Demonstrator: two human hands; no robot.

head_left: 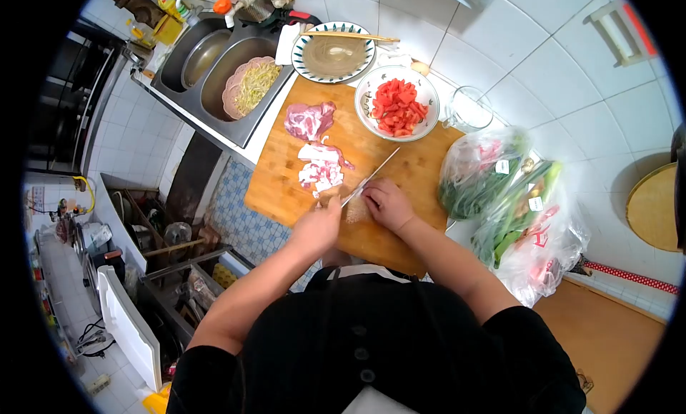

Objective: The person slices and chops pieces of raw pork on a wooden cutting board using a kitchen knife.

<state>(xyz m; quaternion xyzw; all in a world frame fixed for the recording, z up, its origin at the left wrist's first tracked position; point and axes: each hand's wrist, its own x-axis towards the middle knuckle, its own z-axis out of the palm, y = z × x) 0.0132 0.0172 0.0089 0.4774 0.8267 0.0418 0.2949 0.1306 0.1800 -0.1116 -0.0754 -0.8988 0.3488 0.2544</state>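
Note:
My left hand (321, 221) and my right hand (388, 204) are both over the wooden cutting board (286, 178). On the left of the pair, the hand is closed on a knife (373, 175), whose blade points up and right. The other hand has its fingers bent and pressed together beside the blade, over a small pale piece of food (356, 211) that is partly hidden. Sliced meat (320, 166) lies up and left of the knife. Above it rests a larger chunk of raw meat (309, 120).
A bowl of cut tomatoes (398, 105) stands at the board's top edge, near a plate with chopsticks (333, 55). The sink (214, 92) holds a pink basket of sprouts (251, 87). Bagged vegetables (493, 178) and a glass jug (469, 109) are at right.

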